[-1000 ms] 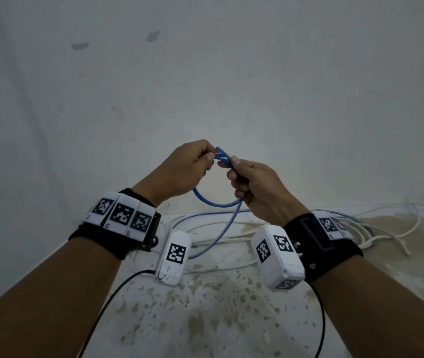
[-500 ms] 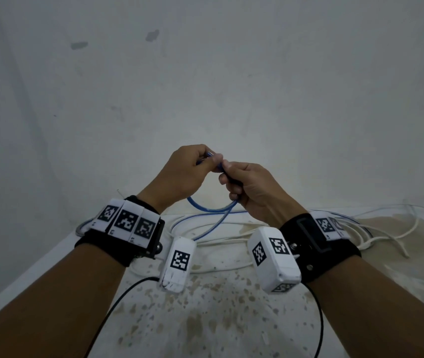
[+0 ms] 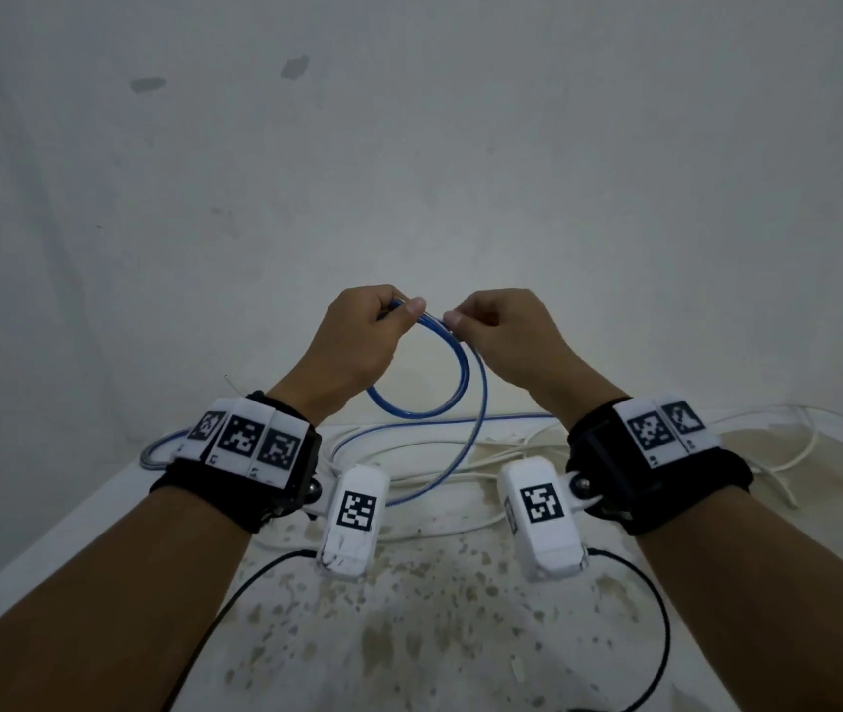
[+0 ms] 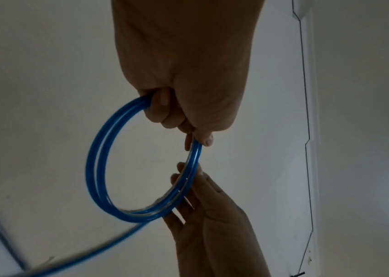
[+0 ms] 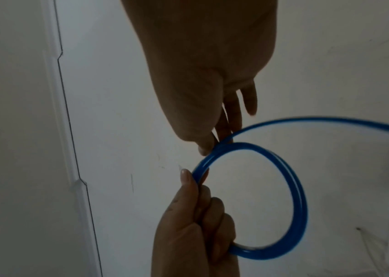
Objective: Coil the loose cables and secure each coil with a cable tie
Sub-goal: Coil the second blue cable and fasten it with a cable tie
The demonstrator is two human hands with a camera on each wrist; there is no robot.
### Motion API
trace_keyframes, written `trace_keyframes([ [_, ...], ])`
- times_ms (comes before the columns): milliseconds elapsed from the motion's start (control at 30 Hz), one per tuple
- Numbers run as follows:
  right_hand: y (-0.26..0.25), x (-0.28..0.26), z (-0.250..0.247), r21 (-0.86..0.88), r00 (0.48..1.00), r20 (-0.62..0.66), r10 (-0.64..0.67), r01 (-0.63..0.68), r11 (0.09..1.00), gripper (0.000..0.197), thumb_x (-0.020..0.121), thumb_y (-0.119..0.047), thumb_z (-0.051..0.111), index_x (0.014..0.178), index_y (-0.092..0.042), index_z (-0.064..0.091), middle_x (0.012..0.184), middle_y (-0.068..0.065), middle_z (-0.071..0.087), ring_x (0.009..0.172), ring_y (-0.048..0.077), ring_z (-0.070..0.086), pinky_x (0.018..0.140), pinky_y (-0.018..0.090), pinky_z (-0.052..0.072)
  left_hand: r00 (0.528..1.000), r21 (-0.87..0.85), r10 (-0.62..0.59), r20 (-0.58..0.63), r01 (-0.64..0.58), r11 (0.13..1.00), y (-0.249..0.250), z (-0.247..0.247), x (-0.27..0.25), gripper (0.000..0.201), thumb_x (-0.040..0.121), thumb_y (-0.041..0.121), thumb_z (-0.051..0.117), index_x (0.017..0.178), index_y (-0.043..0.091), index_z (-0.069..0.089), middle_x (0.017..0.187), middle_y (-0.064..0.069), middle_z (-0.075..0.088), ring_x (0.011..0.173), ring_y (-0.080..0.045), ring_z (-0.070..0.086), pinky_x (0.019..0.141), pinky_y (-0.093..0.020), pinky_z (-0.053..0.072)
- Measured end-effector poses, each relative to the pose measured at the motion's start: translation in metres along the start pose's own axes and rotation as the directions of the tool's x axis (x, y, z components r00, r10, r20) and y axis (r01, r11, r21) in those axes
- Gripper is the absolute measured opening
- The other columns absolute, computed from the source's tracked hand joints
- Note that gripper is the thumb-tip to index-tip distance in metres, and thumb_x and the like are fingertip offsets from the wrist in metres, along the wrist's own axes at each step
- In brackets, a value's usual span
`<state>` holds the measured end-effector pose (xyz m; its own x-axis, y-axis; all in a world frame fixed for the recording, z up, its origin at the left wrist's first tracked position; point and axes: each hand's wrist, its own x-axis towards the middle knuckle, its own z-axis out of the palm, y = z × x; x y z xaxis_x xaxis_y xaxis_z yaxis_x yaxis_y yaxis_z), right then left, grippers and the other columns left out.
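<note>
1. A plain pale wall (image 3: 460, 172) fills the far half of the head view, matte and bare but for two small dark smudges high up toward the left. The wrist views show a thin dark line running in steps down a white wall panel.
2. A white table (image 3: 409, 634) takes up the near half, its left edge running diagonally toward the near left. Its top is mottled with brownish stains and specks, densest near the middle.
3. White cables (image 3: 769, 434) lie in loose loops along the far side of the table, trailing off to the right.
4. A thin black wire (image 3: 661, 634) curves over the near part of the table below the wrists.
5. The blue cable (image 3: 465, 372) is held up in the air above the far part of the table, wound into a small coil of about two turns. Its loose tail drops down to the table and runs off toward the far left.
6. The left hand (image 3: 358, 341) is clenched around the top of the coil, thumb pressed over the strands.
7. The right hand (image 3: 507, 336) pinches the cable between thumb and forefinger just beside the left thumb; its other fingers are loosely extended.
</note>
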<state>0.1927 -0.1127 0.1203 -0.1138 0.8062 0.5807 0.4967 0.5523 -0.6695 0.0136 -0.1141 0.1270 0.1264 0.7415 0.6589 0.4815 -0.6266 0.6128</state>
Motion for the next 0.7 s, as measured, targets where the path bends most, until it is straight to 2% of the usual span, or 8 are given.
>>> trace_keyframes([
  [100, -0.001, 0.003, -0.008, 0.062, 1.000, 0.008, -0.003, 0.002, 0.998, 0.020, 0.091, -0.029, 0.069, 0.081, -0.013, 0.074, 0.074, 0.002, 0.071, 0.071, 0.016, 0.067, 0.062, 0.030, 0.058, 0.999, 0.038, 0.046, 0.001, -0.046, 0.998, -0.001, -0.001, -0.002, 0.031, 0.099, 0.028, 0.055, 0.087, 0.002, 0.067, 0.054, 0.005, 0.042, 0.046, -0.004, 0.034, 0.048, -0.018, 0.031],
  [233, -0.004, -0.002, -0.012, 0.204, 0.994, 0.098, 0.054, -0.074, 0.976, 0.025, 0.089, -0.030, 0.071, 0.079, -0.007, 0.071, 0.070, -0.004, 0.067, 0.062, 0.000, 0.060, 0.056, 0.018, 0.051, 1.000, -0.023, 0.026, -0.015, -0.027, 0.999, -0.004, 0.000, -0.002, 0.030, 0.099, 0.028, 0.054, 0.086, 0.002, 0.065, 0.051, 0.008, 0.042, 0.046, -0.006, 0.035, 0.049, -0.022, 0.032],
  [400, 0.002, -0.013, -0.007, 0.465, 0.929, 0.317, 0.190, -0.327, 0.823, 0.027, 0.091, -0.034, 0.067, 0.075, -0.013, 0.060, 0.068, -0.003, 0.059, 0.069, 0.012, 0.053, 0.079, 0.033, 0.051, 1.000, -0.181, 0.005, 0.024, -0.001, 0.983, -0.003, 0.001, -0.004, 0.029, 0.100, 0.024, 0.052, 0.087, 0.000, 0.061, 0.049, 0.010, 0.039, 0.043, -0.009, 0.031, 0.046, -0.024, 0.028],
  [500, 0.002, -0.018, 0.000, 0.556, 0.874, 0.450, 0.182, -0.433, 0.709, 0.030, 0.098, -0.034, 0.055, 0.101, -0.008, 0.070, 0.105, 0.006, 0.069, 0.096, 0.021, 0.064, 0.096, 0.043, 0.052, 1.000, -0.191, 0.004, 0.026, 0.001, 0.982, -0.001, 0.003, -0.005, 0.031, 0.101, 0.022, 0.051, 0.093, -0.006, 0.060, 0.049, 0.009, 0.039, 0.042, -0.008, 0.031, 0.044, -0.021, 0.029],
  [533, 0.001, -0.019, 0.001, 0.608, 0.851, 0.499, 0.160, -0.476, 0.635, 0.033, 0.102, -0.030, 0.049, 0.109, -0.005, 0.068, 0.109, 0.010, 0.070, 0.097, 0.024, 0.067, 0.095, 0.044, 0.053, 1.000, -0.153, 0.018, 0.025, -0.014, 0.988, -0.001, 0.003, -0.006, 0.031, 0.101, 0.023, 0.051, 0.093, -0.005, 0.061, 0.049, 0.010, 0.040, 0.043, -0.007, 0.033, 0.046, -0.020, 0.030],
  [600, -0.003, -0.021, 0.001, 0.659, 0.818, 0.562, 0.123, -0.532, 0.532, 0.035, 0.104, -0.021, 0.038, 0.109, 0.000, 0.066, 0.090, 0.012, 0.070, 0.073, 0.022, 0.066, 0.080, 0.041, 0.057, 0.999, -0.076, 0.044, 0.028, -0.042, 0.996, -0.002, 0.003, -0.007, 0.031, 0.100, 0.024, 0.052, 0.091, -0.003, 0.063, 0.049, 0.012, 0.041, 0.045, -0.007, 0.035, 0.049, -0.022, 0.031],
  [633, -0.004, -0.020, 0.001, 0.647, 0.811, 0.569, 0.135, -0.543, 0.534, 0.036, 0.104, -0.019, 0.036, 0.105, -0.001, 0.066, 0.075, 0.008, 0.064, 0.059, 0.018, 0.056, 0.069, 0.036, 0.056, 0.998, -0.048, 0.051, 0.031, -0.050, 0.998, -0.003, 0.003, -0.008, 0.031, 0.100, 0.025, 0.052, 0.089, -0.003, 0.063, 0.049, 0.012, 0.040, 0.045, -0.007, 0.034, 0.049, -0.022, 0.031],
  [700, -0.007, -0.020, 0.003, 0.603, 0.809, 0.557, 0.188, -0.549, 0.579, 0.037, 0.103, -0.025, 0.035, 0.094, -0.005, 0.066, 0.057, 0.000, 0.040, 0.048, 0.013, 0.030, 0.050, 0.027, 0.040, 0.997, 0.001, 0.069, 0.034, -0.069, 0.998, -0.002, 0.003, -0.010, 0.032, 0.100, 0.024, 0.053, 0.087, -0.003, 0.062, 0.051, 0.008, 0.040, 0.045, -0.006, 0.033, 0.048, -0.020, 0.030],
])
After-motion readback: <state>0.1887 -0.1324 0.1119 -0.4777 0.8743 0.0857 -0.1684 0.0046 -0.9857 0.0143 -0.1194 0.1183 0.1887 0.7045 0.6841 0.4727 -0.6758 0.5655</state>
